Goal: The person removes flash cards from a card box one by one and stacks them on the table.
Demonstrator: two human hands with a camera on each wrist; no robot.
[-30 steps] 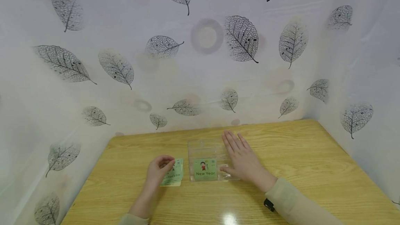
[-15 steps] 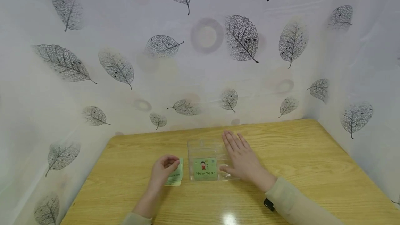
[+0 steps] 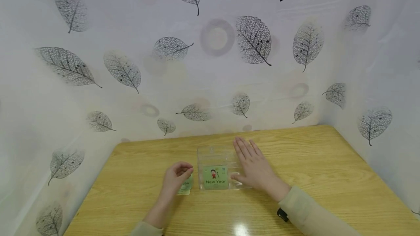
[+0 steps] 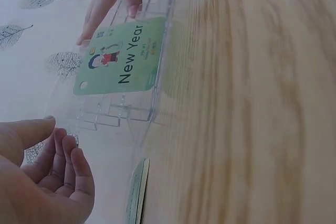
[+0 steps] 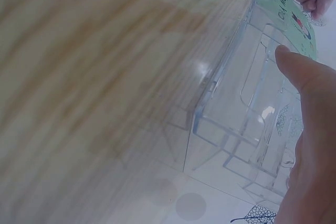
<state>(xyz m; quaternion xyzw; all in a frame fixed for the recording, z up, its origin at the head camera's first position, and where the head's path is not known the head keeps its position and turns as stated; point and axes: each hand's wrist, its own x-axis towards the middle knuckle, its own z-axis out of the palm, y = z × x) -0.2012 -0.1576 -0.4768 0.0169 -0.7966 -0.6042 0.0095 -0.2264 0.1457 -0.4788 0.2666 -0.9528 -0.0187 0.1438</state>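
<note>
A clear plastic box (image 3: 211, 159) with divided compartments lies on the wooden table. On its left half is a green card (image 3: 216, 183) printed "New Year", with a small cartoon figure and a punched corner hole. My right hand (image 3: 252, 166) rests flat over the box's right half, fingers spread and pointing away. My left hand (image 3: 175, 179) hovers left of the box over a small stack of green cards (image 3: 186, 187), hiding most of it. In the left wrist view its fingers are loosely bent, thumb apart from them, with nothing between. The stack (image 4: 137, 192) lies below that hand.
The wooden table (image 3: 295, 156) extends around the box on every side. Behind it and at both sides hangs a pale curtain (image 3: 210, 83) with a leaf print. A black band (image 3: 282, 215) shows at the right sleeve.
My left hand has slid rightward across the card stack toward the box, covering more of the printed top card. My right hand, the box and the "New Year" card have stayed put.
</note>
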